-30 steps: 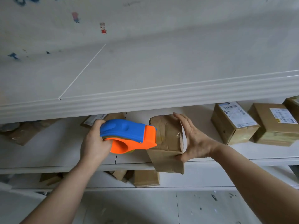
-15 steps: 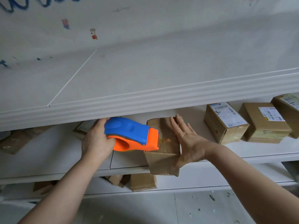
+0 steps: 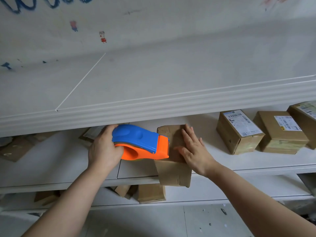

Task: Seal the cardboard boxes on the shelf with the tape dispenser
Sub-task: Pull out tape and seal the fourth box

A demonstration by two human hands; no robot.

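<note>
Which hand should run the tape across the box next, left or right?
Left. The left hand already grips the dispenser, its nose at the box; the right hand lies flat on top, steadying it.

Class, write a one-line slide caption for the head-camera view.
Left hand holds tape dispenser against cardboard box while right hand presses it flat.

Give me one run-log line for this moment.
step: taping box | left hand: grips dispenser, nose at box top | right hand: flat on box | box: overhangs shelf edge | tape: not visible
</note>
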